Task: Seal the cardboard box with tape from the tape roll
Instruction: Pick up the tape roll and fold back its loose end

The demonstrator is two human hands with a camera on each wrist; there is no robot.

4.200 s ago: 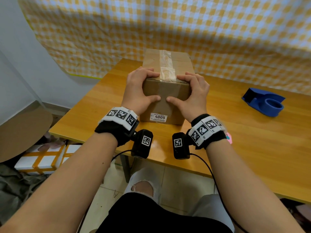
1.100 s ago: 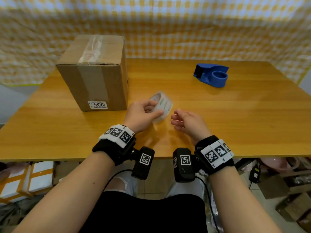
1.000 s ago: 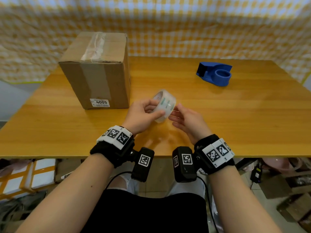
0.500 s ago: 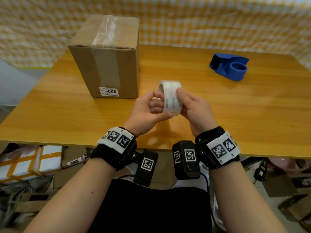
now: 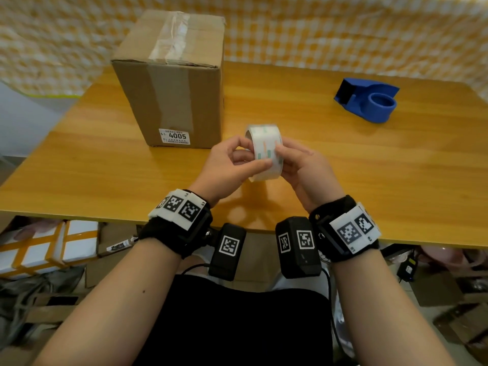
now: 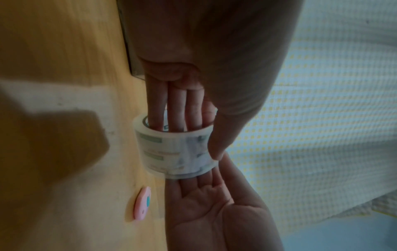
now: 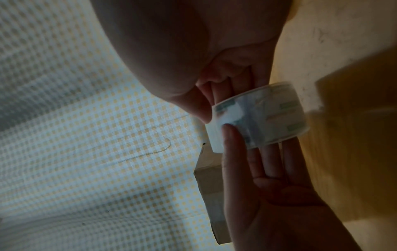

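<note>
The cardboard box stands upright at the back left of the table, with old clear tape along its top seam and down its front. A clear tape roll with green print is held just above the table, in front of the box's right corner. My left hand grips it, with fingers through the core and the thumb across the outer face. My right hand holds the other side, its thumb on the roll's outer face and its fingers behind. In the right wrist view the roll sits between both hands.
A blue tape dispenser lies at the back right of the wooden table. A small pink object lies on the table near my right wrist. A checked cloth hangs behind the table. Boxes and clutter lie on the floor below.
My left hand lifted the roll off the table and turned it upright. My right hand came in and took hold of its other side. The box has not moved.
</note>
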